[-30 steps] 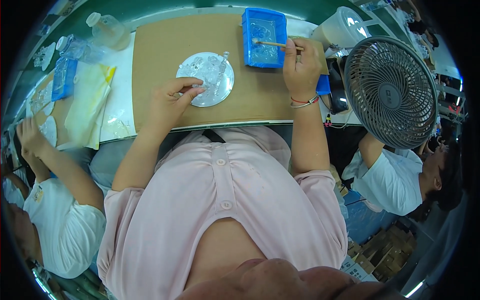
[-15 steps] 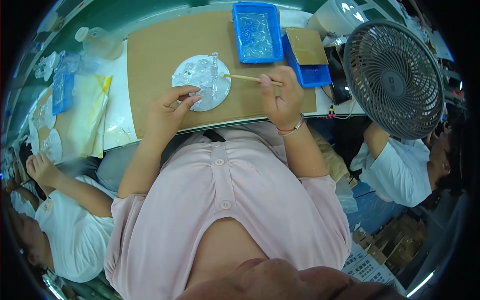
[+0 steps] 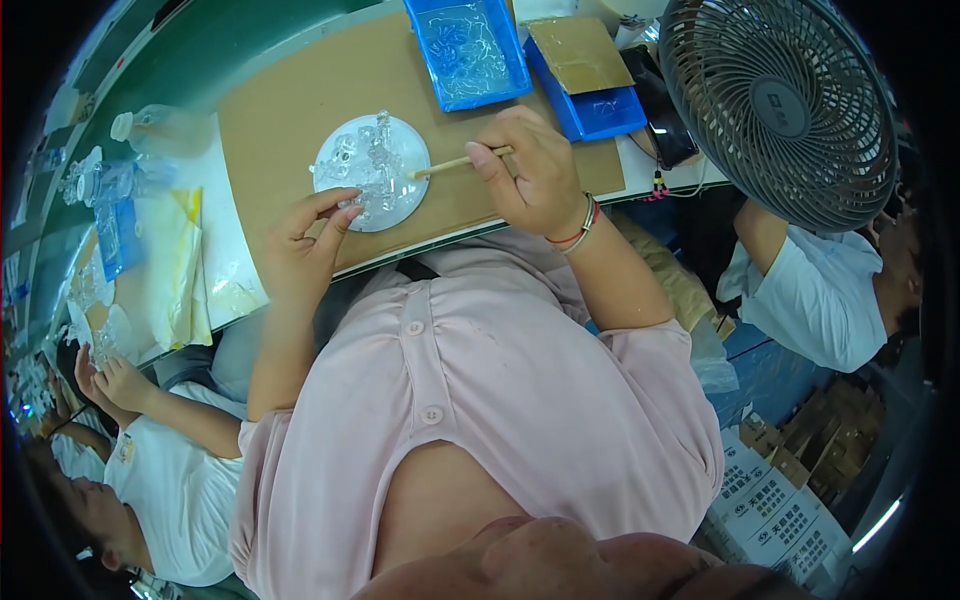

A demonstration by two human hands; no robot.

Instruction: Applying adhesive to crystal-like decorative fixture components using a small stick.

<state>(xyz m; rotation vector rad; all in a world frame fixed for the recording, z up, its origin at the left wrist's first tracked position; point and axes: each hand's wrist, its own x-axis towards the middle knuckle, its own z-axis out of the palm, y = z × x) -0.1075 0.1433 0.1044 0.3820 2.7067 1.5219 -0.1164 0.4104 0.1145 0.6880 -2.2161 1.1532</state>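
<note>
While the right hand (image 3: 533, 175) clamps a wooden stick (image 3: 455, 164) at the white plate (image 3: 408, 202) of clear pieces (image 3: 347, 160), upper centre-left, the left hand (image 3: 308, 240) works its rim, grip unclear; cardboard (image 3: 275, 110) tops the surface (image 3: 233, 258), fan (image 3: 780, 110) upper right, cartons (image 3: 775, 515) lower right.

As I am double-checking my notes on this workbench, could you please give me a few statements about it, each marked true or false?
1. The right hand holds a thin stick. True.
2. The left hand is inside a blue tray. False: it is at the white plate.
3. Clear pieces lie on the plate. True.
4. The fan is on the person's left. False: it is on the right.
5. The plate rests on brown cardboard. True.
</note>
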